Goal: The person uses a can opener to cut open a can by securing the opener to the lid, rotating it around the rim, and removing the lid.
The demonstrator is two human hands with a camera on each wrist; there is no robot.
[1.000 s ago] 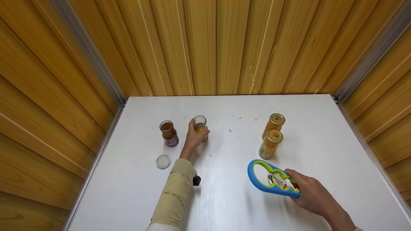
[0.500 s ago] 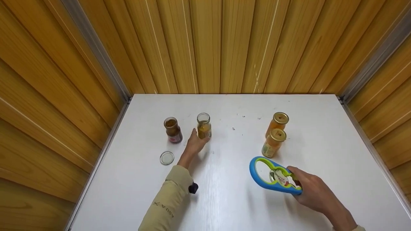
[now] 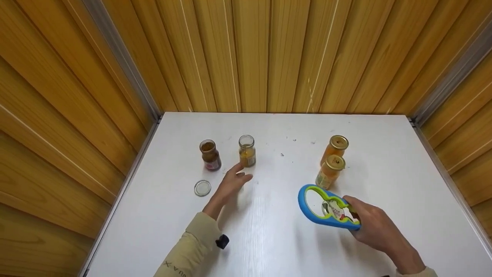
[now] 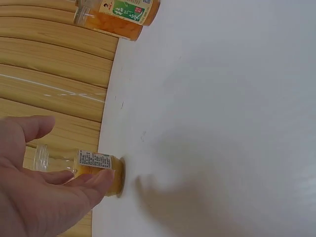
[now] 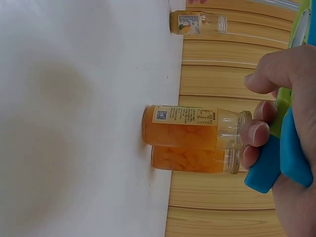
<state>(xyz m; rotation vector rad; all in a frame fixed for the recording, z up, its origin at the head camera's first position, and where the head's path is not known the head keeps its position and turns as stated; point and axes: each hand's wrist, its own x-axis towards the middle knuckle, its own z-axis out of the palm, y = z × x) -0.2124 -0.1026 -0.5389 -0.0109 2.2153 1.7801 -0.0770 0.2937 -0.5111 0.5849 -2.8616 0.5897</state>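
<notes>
In the head view my left hand (image 3: pixel 231 184) has its fingers loosely extended just in front of an uncapped glass jar (image 3: pixel 247 156) with yellow contents. The left wrist view shows the thumb and fingers spread, holding nothing. My right hand (image 3: pixel 378 227) grips a blue and green jar opener (image 3: pixel 307 213) by its narrow end, raised over the table. A printed metal lid (image 3: pixel 333 209) shows within the opener's openings. Left of the yellow jar stands an uncapped jar with dark brown contents (image 3: pixel 210 157), and a loose lid (image 3: pixel 202 188) lies in front of it.
Two capped jars of orange fruit, a front one (image 3: pixel 329 173) and a rear one (image 3: pixel 333 148), stand close together behind the opener. Wood-patterned walls (image 3: pixel 250 57) rise at the back and both sides of the white table (image 3: pixel 276 215).
My left hand has let go of the yellow jar and drawn back toward me, leaving it upright on the table. The right hand keeps the opener nearly in place.
</notes>
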